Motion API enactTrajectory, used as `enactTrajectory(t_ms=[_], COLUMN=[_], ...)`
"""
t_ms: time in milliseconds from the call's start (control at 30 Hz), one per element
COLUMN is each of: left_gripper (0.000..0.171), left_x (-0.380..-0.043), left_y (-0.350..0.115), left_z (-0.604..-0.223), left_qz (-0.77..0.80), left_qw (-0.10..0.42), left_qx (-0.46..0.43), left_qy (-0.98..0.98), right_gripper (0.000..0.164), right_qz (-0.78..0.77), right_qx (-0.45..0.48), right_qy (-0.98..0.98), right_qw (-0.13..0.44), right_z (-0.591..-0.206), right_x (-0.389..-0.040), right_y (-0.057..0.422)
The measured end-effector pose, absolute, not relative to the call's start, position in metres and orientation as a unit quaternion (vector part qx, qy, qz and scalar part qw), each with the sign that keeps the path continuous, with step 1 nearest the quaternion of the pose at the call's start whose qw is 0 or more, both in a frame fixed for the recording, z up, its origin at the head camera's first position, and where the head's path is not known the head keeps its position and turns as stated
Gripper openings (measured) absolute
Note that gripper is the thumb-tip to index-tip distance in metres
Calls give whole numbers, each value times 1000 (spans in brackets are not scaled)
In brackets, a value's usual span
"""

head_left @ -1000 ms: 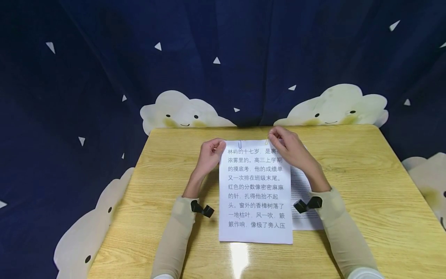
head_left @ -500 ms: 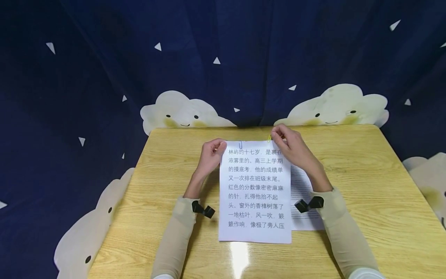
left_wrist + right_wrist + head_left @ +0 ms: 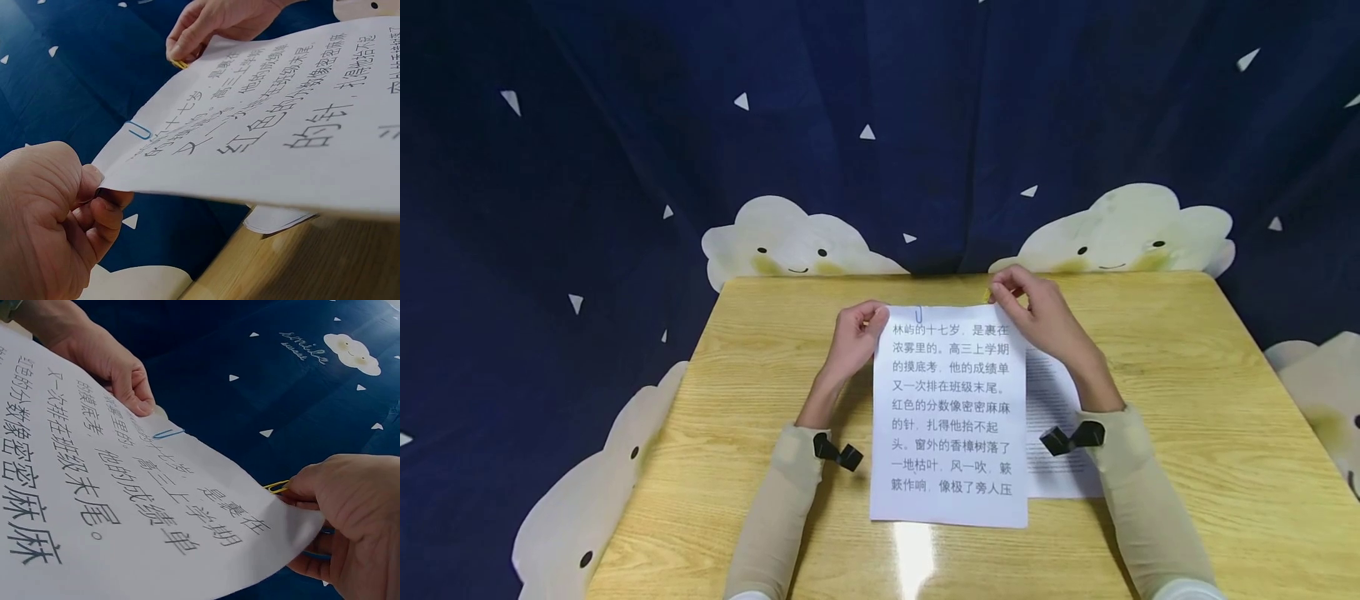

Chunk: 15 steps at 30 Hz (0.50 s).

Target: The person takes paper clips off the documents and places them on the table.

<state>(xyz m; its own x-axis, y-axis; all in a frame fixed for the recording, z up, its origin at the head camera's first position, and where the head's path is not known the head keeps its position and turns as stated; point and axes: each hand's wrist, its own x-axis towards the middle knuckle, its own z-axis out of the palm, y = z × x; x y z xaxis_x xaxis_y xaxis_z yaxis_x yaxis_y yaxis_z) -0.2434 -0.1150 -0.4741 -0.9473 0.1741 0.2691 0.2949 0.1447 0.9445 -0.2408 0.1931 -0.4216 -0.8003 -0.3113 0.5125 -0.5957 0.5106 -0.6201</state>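
A sheet of paper (image 3: 951,417) with large printed Chinese text is held up over the table. My left hand (image 3: 858,333) pinches its upper left corner between thumb and fingers, as the left wrist view shows closely. A blue paper clip (image 3: 139,130) sits on the top edge, near that corner. At the upper right corner, my right hand (image 3: 1041,315) pinches a yellow paper clip (image 3: 275,486) between thumb and forefinger. In the head view the yellow clip lies just above the sheet's top edge. The right hand's lower fingers are behind the paper in the right wrist view.
Another printed sheet (image 3: 1060,442) with small text lies on the wooden table (image 3: 1210,400), partly covered by the held paper and right arm. A dark blue curtain (image 3: 880,167) with white clouds and triangles hangs behind the table's far edge.
My right hand has moved slightly up and right, and the yellow paper clip has gone from overlapping the sheet's top edge to just above it. The left hand has stayed nearly still.
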Motion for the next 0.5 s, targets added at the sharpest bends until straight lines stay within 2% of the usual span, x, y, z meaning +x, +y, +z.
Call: enactTrajectory(t_ms=[500], left_gripper=[24], left_x=[-246], left_y=[-118], left_z=[-476], left_qz=[-626], left_qw=[48], left_qx=[-150], left_qy=[-764], right_gripper=[7], right_qz=[427], right_qx=[242], right_qy=[-852], right_qw=[180], right_z=[-430], right_x=[-246], right_y=[215])
